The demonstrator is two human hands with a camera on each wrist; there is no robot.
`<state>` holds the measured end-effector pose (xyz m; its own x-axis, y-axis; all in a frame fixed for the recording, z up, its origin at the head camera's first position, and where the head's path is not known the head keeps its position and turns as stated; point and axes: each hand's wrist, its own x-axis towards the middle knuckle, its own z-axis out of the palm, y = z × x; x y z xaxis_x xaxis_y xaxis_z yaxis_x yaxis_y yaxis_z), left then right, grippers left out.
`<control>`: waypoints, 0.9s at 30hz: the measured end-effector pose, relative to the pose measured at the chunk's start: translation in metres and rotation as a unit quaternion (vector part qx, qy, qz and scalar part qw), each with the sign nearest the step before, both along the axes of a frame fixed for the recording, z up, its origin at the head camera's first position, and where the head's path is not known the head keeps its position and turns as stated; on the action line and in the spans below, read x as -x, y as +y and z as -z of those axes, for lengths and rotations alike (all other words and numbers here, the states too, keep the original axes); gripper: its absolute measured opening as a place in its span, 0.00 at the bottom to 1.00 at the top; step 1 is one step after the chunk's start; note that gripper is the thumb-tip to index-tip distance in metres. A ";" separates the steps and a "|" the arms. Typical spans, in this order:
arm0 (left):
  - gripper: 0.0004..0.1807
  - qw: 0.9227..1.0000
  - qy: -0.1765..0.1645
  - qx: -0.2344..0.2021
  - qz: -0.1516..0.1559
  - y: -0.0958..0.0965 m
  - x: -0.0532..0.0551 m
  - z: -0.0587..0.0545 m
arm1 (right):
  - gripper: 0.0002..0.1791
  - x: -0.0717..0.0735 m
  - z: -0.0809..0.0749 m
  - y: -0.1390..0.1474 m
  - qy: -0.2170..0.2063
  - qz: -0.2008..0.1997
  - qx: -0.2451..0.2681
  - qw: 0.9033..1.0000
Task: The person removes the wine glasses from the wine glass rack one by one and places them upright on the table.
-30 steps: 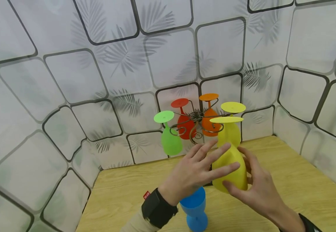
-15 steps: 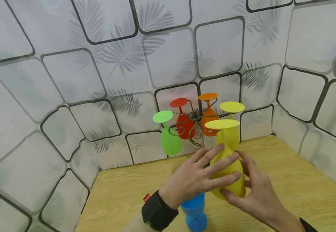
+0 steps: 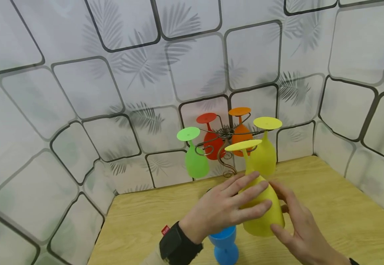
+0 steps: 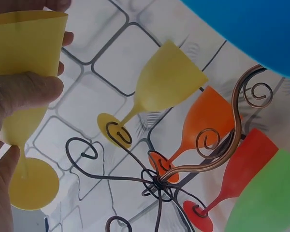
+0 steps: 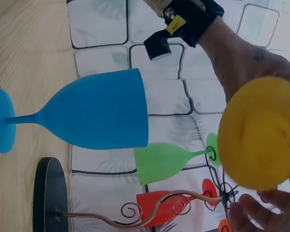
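My left hand point(image 3: 223, 208) holds a yellow plastic goblet point(image 3: 266, 221) upside down, its fingers laid across the bowl. In the left wrist view, the thumb side of that hand wraps the bowl of this goblet point(image 4: 21, 55). My right hand point(image 3: 299, 224) is beside the bowl with fingers and thumb spread, near its rim. Behind, a scrolled wire rack point(image 3: 225, 133) carries inverted goblets hung by their feet: green point(image 3: 196, 163), red point(image 3: 212, 147), orange point(image 3: 241, 136) and a second yellow one point(image 3: 265, 156). The held goblet's foot is in front of one rack arm.
A blue goblet point(image 3: 226, 254) stands upright on the wooden table point(image 3: 139, 228), below my left hand. The rack's dark round base point(image 5: 50, 198) shows in the right wrist view. A small red tag point(image 3: 165, 230) is by the left wrist. Patterned cloth walls point(image 3: 139, 81) enclose the table.
The held yellow goblet has moved left and down, away from the second yellow one, and tilted. My right thumb has come off its bowl to the side. My left hand keeps its hold.
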<state>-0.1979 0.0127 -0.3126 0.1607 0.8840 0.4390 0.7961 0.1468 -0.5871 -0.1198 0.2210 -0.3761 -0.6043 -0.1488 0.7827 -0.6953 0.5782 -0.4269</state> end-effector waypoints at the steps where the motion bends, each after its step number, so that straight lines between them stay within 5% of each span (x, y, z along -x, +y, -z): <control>1: 0.24 1.000 -0.006 -0.005 0.005 -0.001 0.000 0.000 | 0.35 0.001 0.002 0.002 0.019 -0.014 0.004 1.000; 5: 0.24 0.999 -0.021 -0.017 0.022 -0.004 -0.001 -0.001 | 0.24 0.008 0.008 0.007 0.042 -0.139 0.098 0.984; 7: 0.24 0.999 -0.024 -0.020 0.025 -0.005 -0.002 -0.001 | 0.24 0.012 0.009 0.008 0.035 -0.228 0.159 0.960; 9: 0.24 0.999 -0.031 -0.024 0.025 -0.006 -0.003 -0.001 | 0.24 0.016 0.009 0.009 0.036 -0.315 0.209 0.925; 11: 0.23 0.998 -0.044 -0.028 0.027 -0.007 -0.003 0.000 | 0.23 0.019 0.010 0.010 0.046 -0.356 0.233 0.904; 13: 0.23 0.997 -0.060 -0.036 0.032 -0.009 -0.005 0.000 | 0.22 0.020 0.009 0.010 0.065 -0.356 0.242 0.900; 19: 0.22 0.990 -0.094 -0.080 0.064 -0.010 -0.010 -0.002 | 0.19 0.023 0.006 0.006 0.095 -0.322 0.238 0.911; 22: 0.25 0.985 -0.116 -0.098 0.082 -0.009 -0.013 -0.005 | 0.24 0.026 0.007 0.003 0.112 -0.334 0.228 0.908; 27: 0.29 0.975 -0.163 -0.098 0.116 -0.003 -0.016 -0.008 | 0.35 0.027 0.008 0.005 0.125 -0.379 0.231 0.887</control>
